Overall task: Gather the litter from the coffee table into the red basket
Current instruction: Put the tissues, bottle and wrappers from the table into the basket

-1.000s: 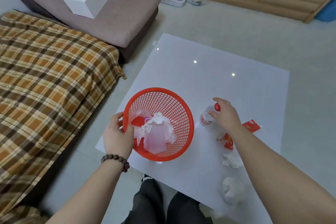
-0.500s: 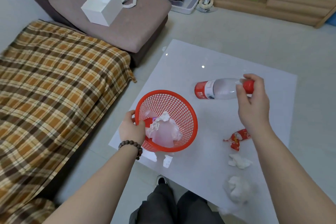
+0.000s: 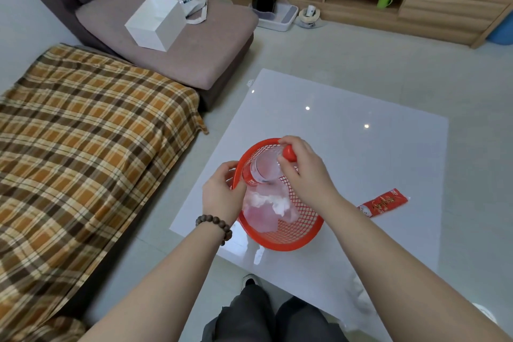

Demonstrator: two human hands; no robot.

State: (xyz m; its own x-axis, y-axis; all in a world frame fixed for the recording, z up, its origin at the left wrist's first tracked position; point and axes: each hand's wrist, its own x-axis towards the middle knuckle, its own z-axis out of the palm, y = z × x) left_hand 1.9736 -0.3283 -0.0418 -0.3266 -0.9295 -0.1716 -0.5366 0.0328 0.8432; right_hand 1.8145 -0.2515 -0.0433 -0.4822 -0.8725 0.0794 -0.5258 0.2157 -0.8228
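Bottle (image 3: pixel 263 171) now over basket (image 3: pixel 288 241), base hidden behind rim

Both my forearms reach forward from the bottom of the view, bare, the left wrist ringed by a bead bracelet (image 3: pixel 215 226). My left hand (image 3: pixel 222 194) curls its fingers over the near-left rim of the red basket (image 3: pixel 288 241) — thumb on the outside. My right hand (image 3: pixel 306 172) hangs above the basket, knuckles up, pinching the capped neck of a plastic bottle (image 3: pixel 262 171) — its base tipped down into the basket.
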